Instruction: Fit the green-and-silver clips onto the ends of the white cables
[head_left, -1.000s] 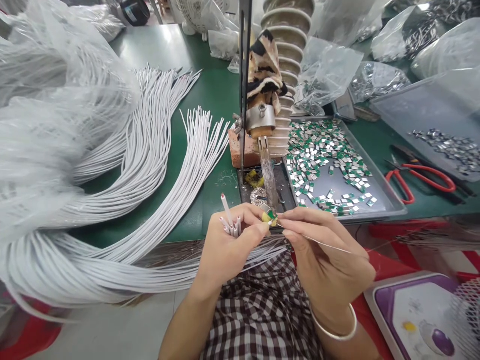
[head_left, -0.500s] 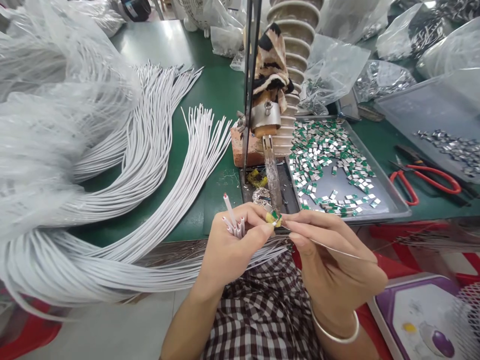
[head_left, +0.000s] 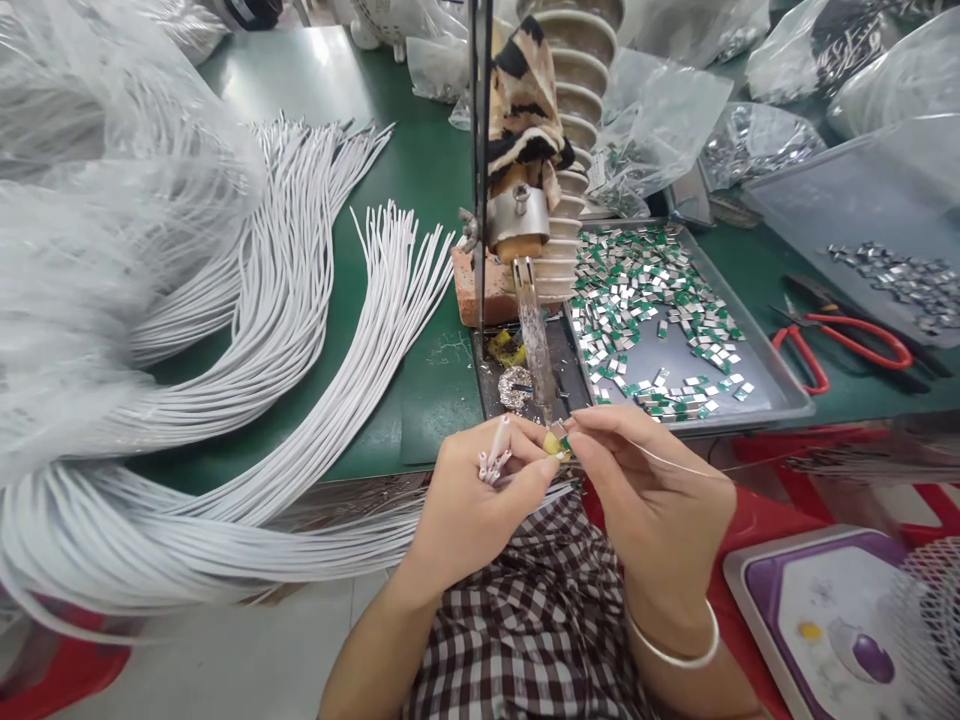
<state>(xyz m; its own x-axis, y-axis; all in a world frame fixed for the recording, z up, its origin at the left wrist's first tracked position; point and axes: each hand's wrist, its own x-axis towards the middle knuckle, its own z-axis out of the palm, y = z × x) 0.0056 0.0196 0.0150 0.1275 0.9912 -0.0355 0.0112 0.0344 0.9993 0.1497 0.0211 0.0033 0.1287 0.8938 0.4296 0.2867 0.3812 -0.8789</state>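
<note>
My left hand [head_left: 480, 505] is closed round several white cables [head_left: 495, 455], whose cut ends poke up between thumb and fingers. Something yellow [head_left: 552, 443] shows at its fingertips. My right hand [head_left: 652, 490] pinches a small green-and-silver circuit board [head_left: 565, 442] right at the left fingertips. A thin solder wire [head_left: 675, 462] also runs through the right hand. Just above both hands, the soldering iron [head_left: 534, 345] points down from its clamp, its tip close to the board. The exact joint between cable and board is hidden by the fingers.
A metal tray [head_left: 780, 395] of small circuit boards lies right of the iron. Red-handled pliers [head_left: 862, 340] rest beyond it, near a clear bin [head_left: 810, 195] of metal parts. Long white cable bundles [head_left: 315, 420] cover the left side. A brick [head_left: 480, 290] sits behind the iron.
My right hand has turned, and its fingertips have come onto the small board beside my left fingers. The board has shifted slightly right of the iron's tip. The view has moved a little.
</note>
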